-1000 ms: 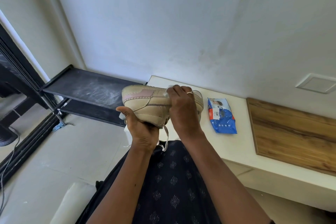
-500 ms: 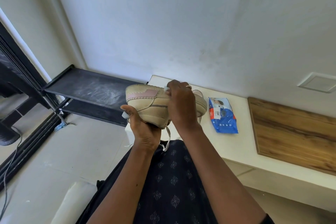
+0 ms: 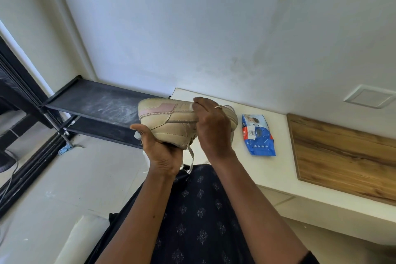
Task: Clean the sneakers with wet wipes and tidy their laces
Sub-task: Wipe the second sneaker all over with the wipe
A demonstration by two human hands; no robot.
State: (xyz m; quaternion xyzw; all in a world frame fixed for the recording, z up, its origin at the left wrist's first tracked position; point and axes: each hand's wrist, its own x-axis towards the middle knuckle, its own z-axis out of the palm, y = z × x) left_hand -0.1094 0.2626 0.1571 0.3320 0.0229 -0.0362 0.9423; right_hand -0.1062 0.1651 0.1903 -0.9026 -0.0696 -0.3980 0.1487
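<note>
**Holding a sneaker over the table's corner**

The beige sneaker [image 3: 171,122], with a pink patch near its heel, is held tilted on its side in the air, over the near-left corner of the white table [image 3: 267,169]. The left hand [image 3: 162,154] cups it from beneath, fingers grasping it and thumb up the side. The right hand [image 3: 212,126] curls over the upper, fingers pinching what seems to be a white wipe [image 3: 192,105], mostly hidden. A lace [image 3: 191,156] dangles below. On the table to the right lies a blue wipes pack [image 3: 257,135], near a wooden board [image 3: 342,152]. A black shelf [image 3: 96,100] stands left against the pale wall [image 3: 192,28].
</note>
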